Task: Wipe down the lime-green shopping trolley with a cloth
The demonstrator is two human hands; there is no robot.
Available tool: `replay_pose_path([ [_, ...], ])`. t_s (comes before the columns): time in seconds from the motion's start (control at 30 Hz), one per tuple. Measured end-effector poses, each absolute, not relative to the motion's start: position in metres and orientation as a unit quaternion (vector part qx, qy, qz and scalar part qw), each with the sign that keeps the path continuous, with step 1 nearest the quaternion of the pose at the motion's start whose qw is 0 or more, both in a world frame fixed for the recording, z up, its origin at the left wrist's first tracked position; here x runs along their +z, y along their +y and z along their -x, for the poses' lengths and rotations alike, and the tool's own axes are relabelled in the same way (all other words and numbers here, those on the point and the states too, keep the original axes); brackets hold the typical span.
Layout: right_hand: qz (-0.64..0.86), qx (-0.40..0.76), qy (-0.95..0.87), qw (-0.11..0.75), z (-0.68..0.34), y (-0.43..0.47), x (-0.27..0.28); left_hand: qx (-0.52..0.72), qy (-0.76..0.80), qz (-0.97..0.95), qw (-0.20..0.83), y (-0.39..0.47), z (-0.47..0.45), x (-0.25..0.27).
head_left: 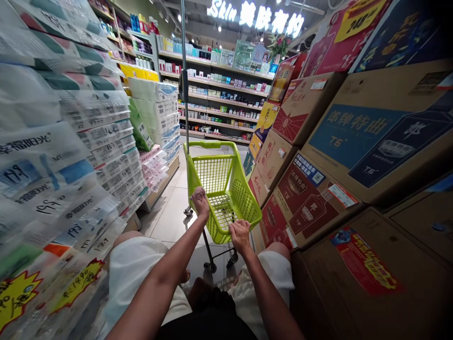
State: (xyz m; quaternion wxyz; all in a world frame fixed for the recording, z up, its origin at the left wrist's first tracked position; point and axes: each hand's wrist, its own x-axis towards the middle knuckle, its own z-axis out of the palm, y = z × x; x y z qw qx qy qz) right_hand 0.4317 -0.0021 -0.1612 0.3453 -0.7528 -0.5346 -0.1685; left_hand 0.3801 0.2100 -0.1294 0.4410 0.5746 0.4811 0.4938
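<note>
A lime-green shopping cart (245,198) with a lattice basket and dark wheeled legs stands just in front of me. Nothing lies in the part of the basket that shows. My left hand (200,203) is closed over the basket's left rim, near its corner. Lower and to the right, my right hand (240,234) has its fingers curled over the rim on the side nearest me. A tall metal pole (184,42) rises at the cart's left side. My knees are on either side of the cart's near end.
Stacked tissue packs (109,137) line the left side, with yellow price signs (78,285) low down. Cardboard boxes (339,132) are piled high along the right. Shelves of small packaged goods (230,97) cross the far end, beyond the tiled floor (170,210).
</note>
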Motion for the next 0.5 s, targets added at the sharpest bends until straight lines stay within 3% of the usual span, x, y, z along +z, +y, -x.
replay_pose_path([
  [0.27,0.733,-0.162,-0.542,0.378,-0.432,-0.006,-0.162,0.480,0.456,-0.597,0.454,0.149,-0.351,-0.162],
  [0.5,0.726,-0.173,-0.565,0.351,-0.443,-0.006,-0.161,0.490,0.470,-0.604,0.417,0.248,-0.384,-0.129],
])
